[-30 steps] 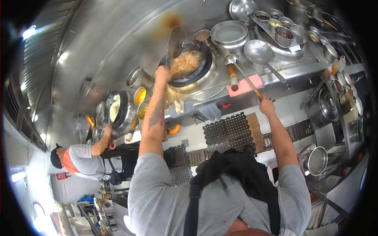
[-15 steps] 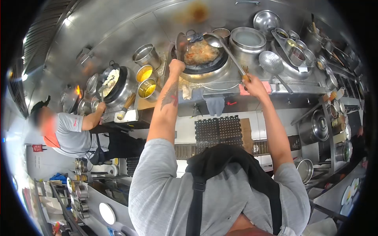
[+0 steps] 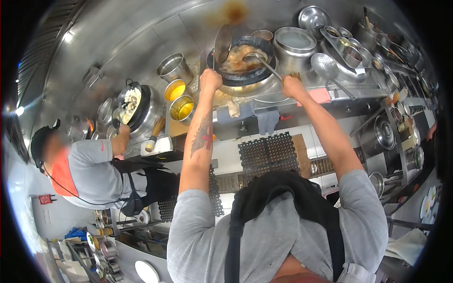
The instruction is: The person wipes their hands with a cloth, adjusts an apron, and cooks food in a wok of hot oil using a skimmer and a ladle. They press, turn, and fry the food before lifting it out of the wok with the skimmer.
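Note:
At the stove ahead, a black wok (image 3: 217,74) holds bubbling brownish liquid with food in it. My right hand (image 3: 293,88) is closed round the handle of a ladle (image 3: 269,68), whose bowl dips into the liquid. My left hand (image 3: 210,80) is a fist at the wok's near left edge. Just above it a round, flat metal utensil (image 3: 223,43) stands tilted over the wok's left side; its handle is hidden, and it appears to be in that hand.
Left of the wok stand pots of yellow liquid (image 3: 181,109) and a tall steel pot (image 3: 174,67). A lidded pot (image 3: 295,41) and a perforated skimmer (image 3: 324,66) are to the right. A co-worker (image 3: 89,165) works at another wok (image 3: 144,109) on the left.
The ladle's bowl has come down from above the wok's back edge into the liquid, and my right hand has moved left. The round utensil has risen and tilted upright. The view has shifted slightly.

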The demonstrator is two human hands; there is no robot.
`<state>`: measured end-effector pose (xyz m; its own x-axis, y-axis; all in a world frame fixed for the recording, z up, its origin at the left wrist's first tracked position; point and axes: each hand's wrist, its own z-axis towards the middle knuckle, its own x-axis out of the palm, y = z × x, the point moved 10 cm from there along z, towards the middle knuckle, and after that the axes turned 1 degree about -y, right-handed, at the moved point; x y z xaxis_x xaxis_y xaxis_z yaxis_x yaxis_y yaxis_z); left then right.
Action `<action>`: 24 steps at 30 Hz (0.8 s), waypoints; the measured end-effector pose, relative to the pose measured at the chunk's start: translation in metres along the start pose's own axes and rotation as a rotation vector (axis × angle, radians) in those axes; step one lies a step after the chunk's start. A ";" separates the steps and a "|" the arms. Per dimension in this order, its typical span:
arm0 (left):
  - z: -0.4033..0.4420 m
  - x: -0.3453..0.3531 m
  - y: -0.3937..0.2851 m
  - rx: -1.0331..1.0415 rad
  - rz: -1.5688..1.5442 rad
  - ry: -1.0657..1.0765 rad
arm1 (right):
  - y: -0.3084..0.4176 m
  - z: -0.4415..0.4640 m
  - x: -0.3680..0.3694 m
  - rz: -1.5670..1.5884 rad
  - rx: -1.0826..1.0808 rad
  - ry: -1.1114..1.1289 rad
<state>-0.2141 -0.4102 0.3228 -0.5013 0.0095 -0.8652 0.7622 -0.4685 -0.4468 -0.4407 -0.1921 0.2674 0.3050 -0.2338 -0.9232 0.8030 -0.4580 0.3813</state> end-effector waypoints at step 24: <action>-0.019 0.047 -0.045 -0.009 -0.376 0.144 | -0.099 -0.035 -0.070 0.049 -0.043 -0.142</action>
<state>-0.2639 -0.3716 0.2982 -0.6839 0.3023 -0.6640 0.5407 -0.4010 -0.7395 -0.5239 -0.0998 0.2928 0.2715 -0.3754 -0.8862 0.8110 -0.4065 0.4207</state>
